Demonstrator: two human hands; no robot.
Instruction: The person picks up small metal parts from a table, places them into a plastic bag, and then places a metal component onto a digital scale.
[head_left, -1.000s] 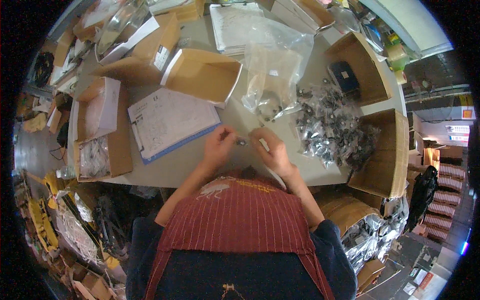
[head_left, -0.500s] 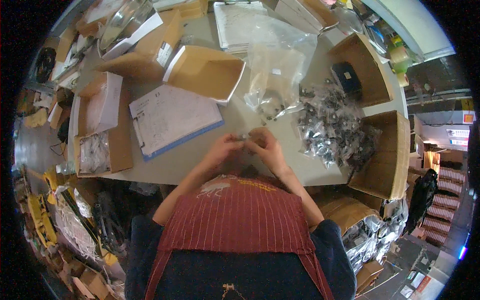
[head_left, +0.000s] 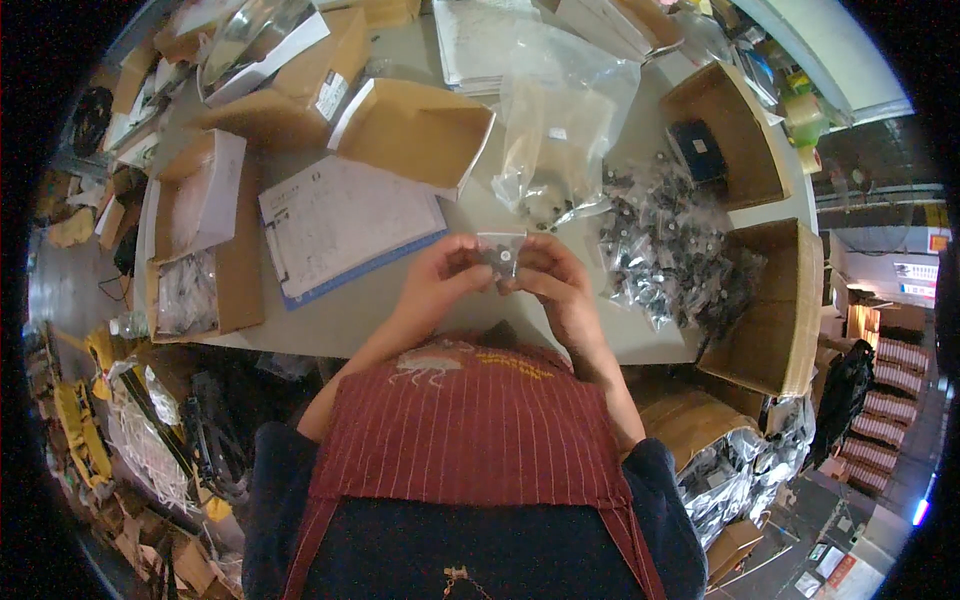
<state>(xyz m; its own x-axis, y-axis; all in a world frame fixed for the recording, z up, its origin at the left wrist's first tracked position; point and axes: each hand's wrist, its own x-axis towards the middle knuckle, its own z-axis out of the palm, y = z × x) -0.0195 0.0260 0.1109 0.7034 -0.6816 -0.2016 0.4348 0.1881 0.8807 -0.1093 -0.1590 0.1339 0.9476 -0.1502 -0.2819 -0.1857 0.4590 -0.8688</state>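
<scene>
Between my two hands is a small clear plastic bag (head_left: pixel 503 243) with dark parts and a pale round spot in it. My left hand (head_left: pixel 450 277) pinches its left side, and my right hand (head_left: pixel 552 272) grips the right side. Both hands are closed on the bag, above the table's near edge. To the right lies a heap of small clear bags with dark parts (head_left: pixel 660 250). Beyond my hands, a large clear plastic bag (head_left: pixel 560 125) lies flat, with a few small dark pieces at its near end (head_left: pixel 548 212).
A clipboard with papers (head_left: pixel 350 225) lies left of my hands, beside an open shallow cardboard box (head_left: pixel 415 135). At the far left stands a carton (head_left: pixel 240 290) holding clear bags. Open cartons (head_left: pixel 775 310) border the heap on the right. More papers (head_left: pixel 480 45) lie at the back.
My hands have risen slightly and spread apart, and the small bag is now stretched out in plain sight between them. The view has shifted a little.
</scene>
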